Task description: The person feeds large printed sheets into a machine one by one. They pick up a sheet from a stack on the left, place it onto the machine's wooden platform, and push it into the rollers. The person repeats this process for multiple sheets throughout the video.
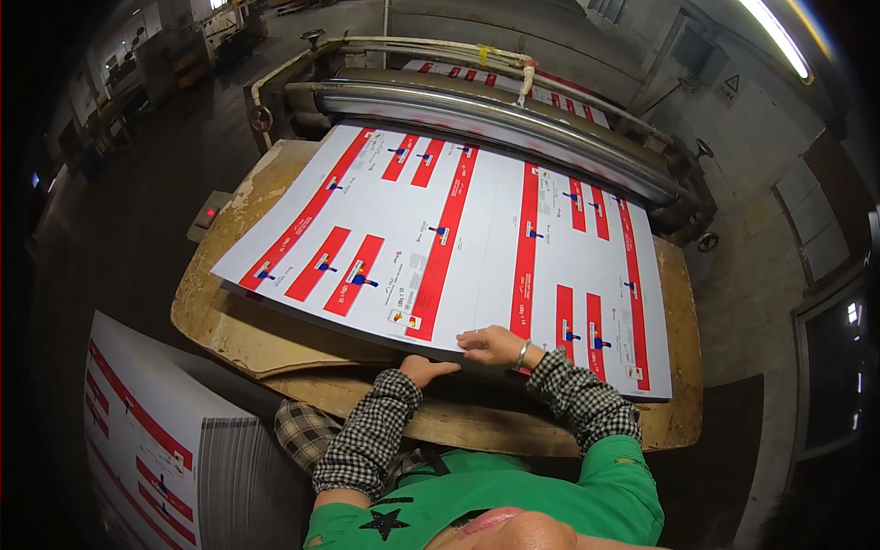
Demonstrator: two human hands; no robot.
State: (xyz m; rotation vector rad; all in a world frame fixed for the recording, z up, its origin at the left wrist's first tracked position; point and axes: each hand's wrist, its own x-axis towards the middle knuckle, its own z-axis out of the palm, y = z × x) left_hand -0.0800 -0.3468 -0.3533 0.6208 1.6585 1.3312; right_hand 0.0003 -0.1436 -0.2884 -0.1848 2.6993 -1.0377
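A large white printed sheet [490,220] with red bands and small blue marks lies on a worn wooden table [206,302]. Its far edge reaches the rollers [495,119] of a machine. My right hand [492,346], with a bracelet at the wrist, is closed over the sheet's front edge near the middle. Just left of it and lower, my left hand [426,368] is at the same edge, one digit stretched toward the right hand. Its other fingers are partly hidden. Checked sleeves cover both forearms.
A tall stack of similar printed sheets [229,467] stands at the lower left, beside my leg. Handwheels [708,241] and a pipe rail [422,41] frame the rollers. More printed sheets [458,71] lie beyond them. A control box [209,214] with a red light is left of the table.
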